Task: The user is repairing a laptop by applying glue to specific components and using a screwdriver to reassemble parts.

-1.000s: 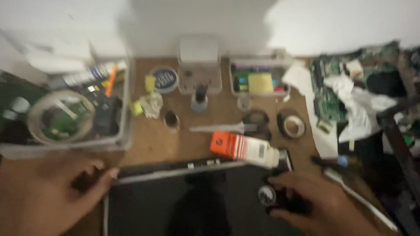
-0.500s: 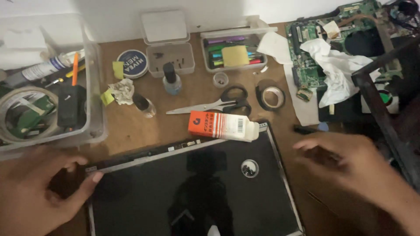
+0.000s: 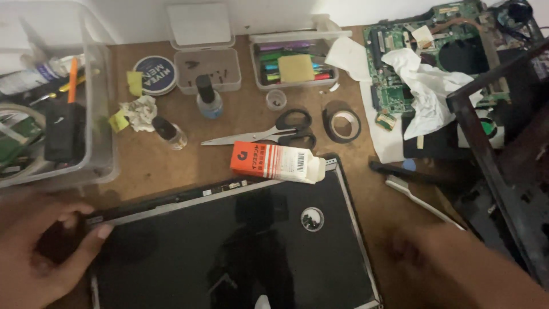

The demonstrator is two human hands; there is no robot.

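Electronics repair bench: circuit board (image 3: 426,63), scissors (image 3: 269,134)

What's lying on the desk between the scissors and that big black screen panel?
In the head view, an orange-and-white bottle lies on its side between the scissors and the black screen panel, overlapping the panel's top edge.

The right hand (image 3: 457,269) has drawn back off the laptop lid (image 3: 240,252)

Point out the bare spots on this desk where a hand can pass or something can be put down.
Bare wood lies between the clear bin and the scissors, above the laptop panel. A narrower strip runs right of the panel, below the white brush. The back row and the circuit board corner are crowded.
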